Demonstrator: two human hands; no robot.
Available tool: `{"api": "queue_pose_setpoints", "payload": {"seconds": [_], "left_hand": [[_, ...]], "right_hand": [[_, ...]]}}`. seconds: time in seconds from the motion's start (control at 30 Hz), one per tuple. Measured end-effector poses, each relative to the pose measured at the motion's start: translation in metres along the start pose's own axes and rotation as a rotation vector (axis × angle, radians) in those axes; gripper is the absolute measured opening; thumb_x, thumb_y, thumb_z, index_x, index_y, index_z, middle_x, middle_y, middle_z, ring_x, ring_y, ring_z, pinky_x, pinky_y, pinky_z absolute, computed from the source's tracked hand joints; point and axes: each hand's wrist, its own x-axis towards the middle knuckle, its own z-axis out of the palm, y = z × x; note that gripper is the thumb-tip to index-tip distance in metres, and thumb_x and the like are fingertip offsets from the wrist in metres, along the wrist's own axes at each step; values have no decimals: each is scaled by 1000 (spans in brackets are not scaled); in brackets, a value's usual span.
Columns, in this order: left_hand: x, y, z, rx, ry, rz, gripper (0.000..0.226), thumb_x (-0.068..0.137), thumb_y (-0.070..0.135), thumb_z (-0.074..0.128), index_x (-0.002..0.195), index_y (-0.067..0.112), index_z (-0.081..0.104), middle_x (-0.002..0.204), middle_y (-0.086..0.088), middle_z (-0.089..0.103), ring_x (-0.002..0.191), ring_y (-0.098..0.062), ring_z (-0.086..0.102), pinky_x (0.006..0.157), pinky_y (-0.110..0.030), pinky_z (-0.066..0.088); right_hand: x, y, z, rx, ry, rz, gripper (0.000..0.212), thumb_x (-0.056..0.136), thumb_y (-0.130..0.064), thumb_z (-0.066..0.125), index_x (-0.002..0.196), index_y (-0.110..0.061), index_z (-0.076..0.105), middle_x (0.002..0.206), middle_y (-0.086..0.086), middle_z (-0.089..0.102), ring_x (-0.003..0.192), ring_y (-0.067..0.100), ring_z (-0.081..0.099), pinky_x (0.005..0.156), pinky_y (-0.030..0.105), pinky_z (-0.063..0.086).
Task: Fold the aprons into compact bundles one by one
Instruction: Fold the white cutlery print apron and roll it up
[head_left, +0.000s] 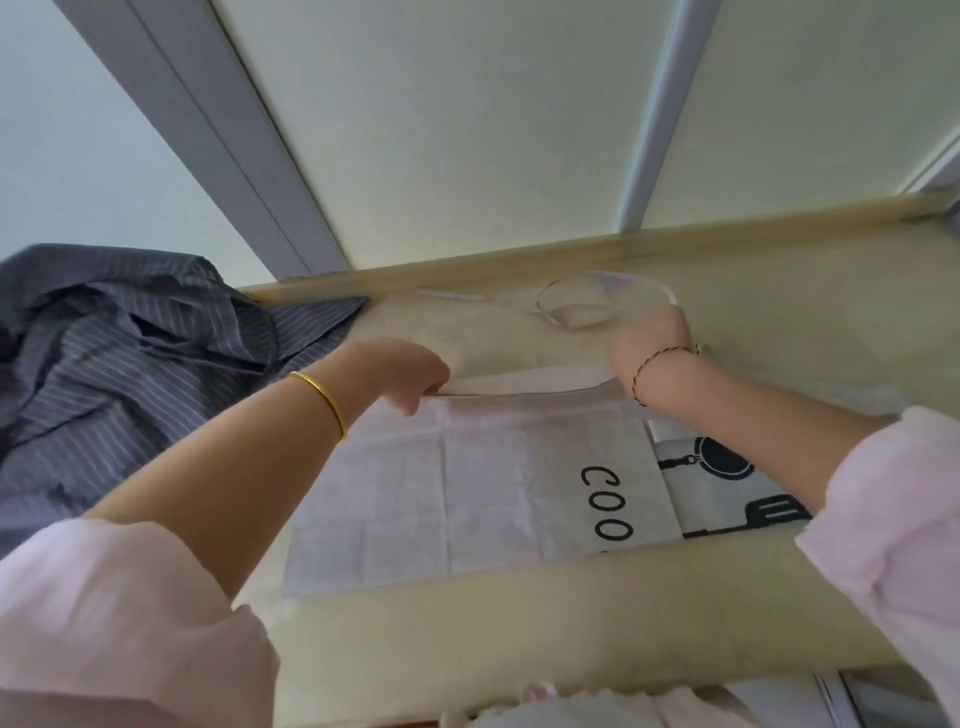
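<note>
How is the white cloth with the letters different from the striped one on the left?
The white apron lies flat and creased on the table, printed with black letters and utensils; the striped apron is dark grey, crumpled in a heap. Both hands grip the white one's far edge; the striped one lies untouched. Both are fabric.

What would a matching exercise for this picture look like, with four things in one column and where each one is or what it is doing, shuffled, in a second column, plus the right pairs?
Column one:
1. white apron
2. striped grey fabric
3. left hand
4. right hand

Column two:
A. bunched up at the table's left end
B. holds the looped strap near the far edge
C. lies flat on the table, partly folded, black letters showing
D. pinches the apron's far left edge

Pairs: 1-C, 2-A, 3-D, 4-B
</note>
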Motion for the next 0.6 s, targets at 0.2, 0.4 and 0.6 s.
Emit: {"api": "queue_pose_setpoints", "payload": {"seconds": [0.2, 0.4, 0.6], "left_hand": [[-34, 49, 16, -88, -360, -40, 36, 82, 6, 58, 118, 5, 51, 88, -9, 56, 54, -14, 57, 54, -26, 44], [-48, 108, 44, 211, -404, -78, 35, 87, 17, 61, 121, 10, 58, 103, -3, 65, 92, -23, 64, 67, -26, 45], [-26, 169, 52, 49, -11, 4, 42, 85, 24, 59, 125, 16, 53, 120, -3, 56, 105, -25, 60, 73, -30, 44]], "right_hand": [[-38, -25, 28, -38, -229, 53, 34, 85, -5, 43, 110, -17, 63, 114, -1, 61, 102, 21, 59, 77, 30, 46], [-68, -32, 71, 52, -258, 5, 33, 90, -2, 44, 116, -15, 60, 115, -1, 58, 106, 20, 56, 85, 30, 42], [-105, -20, 102, 318, -154, -46, 39, 87, 5, 50, 124, -7, 49, 123, 10, 53, 108, 29, 57, 77, 35, 45]]}}
